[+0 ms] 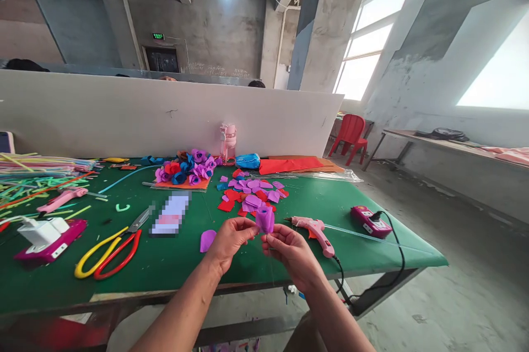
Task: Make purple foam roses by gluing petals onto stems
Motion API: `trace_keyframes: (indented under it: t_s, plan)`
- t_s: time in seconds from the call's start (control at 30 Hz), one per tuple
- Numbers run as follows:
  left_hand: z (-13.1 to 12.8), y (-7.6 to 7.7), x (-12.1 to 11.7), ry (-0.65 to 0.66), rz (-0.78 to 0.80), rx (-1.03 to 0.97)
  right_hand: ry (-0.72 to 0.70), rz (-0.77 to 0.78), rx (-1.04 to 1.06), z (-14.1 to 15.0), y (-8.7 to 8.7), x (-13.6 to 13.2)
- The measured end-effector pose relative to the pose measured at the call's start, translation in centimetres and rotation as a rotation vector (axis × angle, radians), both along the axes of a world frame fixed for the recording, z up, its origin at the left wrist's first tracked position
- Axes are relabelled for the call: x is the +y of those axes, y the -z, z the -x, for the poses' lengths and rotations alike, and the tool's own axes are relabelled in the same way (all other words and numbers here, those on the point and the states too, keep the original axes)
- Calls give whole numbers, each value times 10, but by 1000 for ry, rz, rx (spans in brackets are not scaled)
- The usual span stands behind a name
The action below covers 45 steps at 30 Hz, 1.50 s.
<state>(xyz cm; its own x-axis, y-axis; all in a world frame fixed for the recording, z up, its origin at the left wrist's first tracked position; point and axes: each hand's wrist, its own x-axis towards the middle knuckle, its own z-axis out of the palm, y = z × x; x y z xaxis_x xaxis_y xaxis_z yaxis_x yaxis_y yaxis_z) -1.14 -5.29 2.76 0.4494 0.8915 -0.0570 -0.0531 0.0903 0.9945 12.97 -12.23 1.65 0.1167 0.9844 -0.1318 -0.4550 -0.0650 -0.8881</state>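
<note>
Between my two hands a purple paper flower [265, 220] is held up over the near edge of the green table. My left hand [232, 237] pinches its left side with thumb and fingertips. At its lower right, my right hand [290, 250] grips the base, where a thin stem seems to hang down. One loose purple petal [207, 241] lies left of my left hand. Behind the flower spreads a pile of purple and red petals [252, 198]. A pink glue gun [314, 231] rests on the table to the right of my right hand.
Yellow-and-red-handled scissors [113, 253] lie at the left, near a power strip [53, 242] and many pipe-like sticks [45, 167]. Finished paper flowers [188, 167] and a pink bottle [228, 144] stand along the white partition [165, 115]. At the right, another power strip [371, 222] trails a black cable.
</note>
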Motion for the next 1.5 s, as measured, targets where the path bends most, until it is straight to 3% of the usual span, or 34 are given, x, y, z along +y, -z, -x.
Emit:
trace_keyframes:
  t_s: [0.53,0.67,0.8,1.03,1.23,1.5]
  plan:
    - [-9,2,-4,-15,-116,60,144,18,-57,5,9,2]
    - [-5,-2,-2,32,-168,-37,173,-1,-4,2,11,3]
    - [-2,3,6,-103,-20,-72,96,-10,151,-2,9,2]
    - [-8,8,0,157,101,-145,21,-52,232,-5,3,-2]
    - [-14,8,-4,151,138,-207,52,-70,210,-9,3,-4]
    - [-23,13,-4,123,68,-237,98,-116,60,-10,11,-1]
